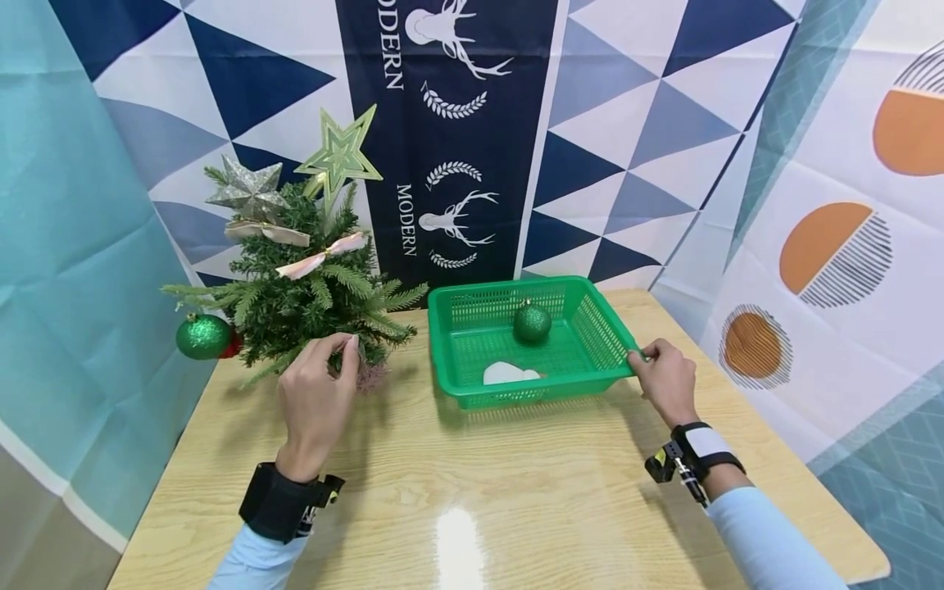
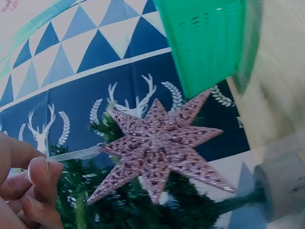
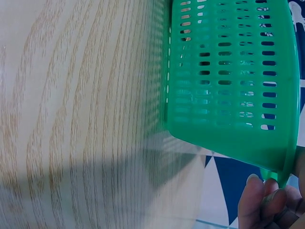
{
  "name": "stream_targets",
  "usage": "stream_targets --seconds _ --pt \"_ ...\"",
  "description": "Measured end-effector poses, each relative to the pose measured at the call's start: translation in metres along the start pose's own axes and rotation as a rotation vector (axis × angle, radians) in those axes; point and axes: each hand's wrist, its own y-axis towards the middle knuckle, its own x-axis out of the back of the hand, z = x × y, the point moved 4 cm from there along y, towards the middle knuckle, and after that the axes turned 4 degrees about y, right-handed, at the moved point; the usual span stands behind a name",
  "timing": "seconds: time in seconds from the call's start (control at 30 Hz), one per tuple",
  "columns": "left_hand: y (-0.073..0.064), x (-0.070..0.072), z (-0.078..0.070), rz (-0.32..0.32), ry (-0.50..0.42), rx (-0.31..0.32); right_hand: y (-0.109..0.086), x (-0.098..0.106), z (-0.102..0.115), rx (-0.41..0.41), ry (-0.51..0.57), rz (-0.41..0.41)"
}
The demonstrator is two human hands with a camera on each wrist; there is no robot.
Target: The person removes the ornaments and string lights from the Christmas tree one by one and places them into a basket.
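Beyond your left hand (image 1: 317,401), navy cloth (image 1: 465,135) reads MODERN behind a wood-grain table (image 1: 560,483). Fingers together, it pinches the ribbon (image 2: 78,154) of a pink glitter star (image 2: 157,143) hanging beneath; your right hand (image 1: 667,378) clamps a green basket (image 1: 542,395).

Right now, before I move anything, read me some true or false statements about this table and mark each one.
1. The right hand grips the rim of the green basket. True.
2. The basket holds two green balls. False: it holds one green ball and a white object.
3. The left hand pinches a pale ribbon attached to a pink star. True.
4. A silver decoration lies in the basket. False: the silver star is on the tree.
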Motion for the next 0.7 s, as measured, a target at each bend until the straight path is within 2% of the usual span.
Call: stream_targets --seconds 0.27,0.7 --pt "0.014 0.003 -0.012 0.043 -0.024 -0.02 0.0 -0.001 0.0 -0.003 -0.005 -0.004" --pt "0.02 0.006 -0.027 0.087 -0.076 -0.061 0.001 0.0 -0.001 -0.005 -0.009 -0.005"
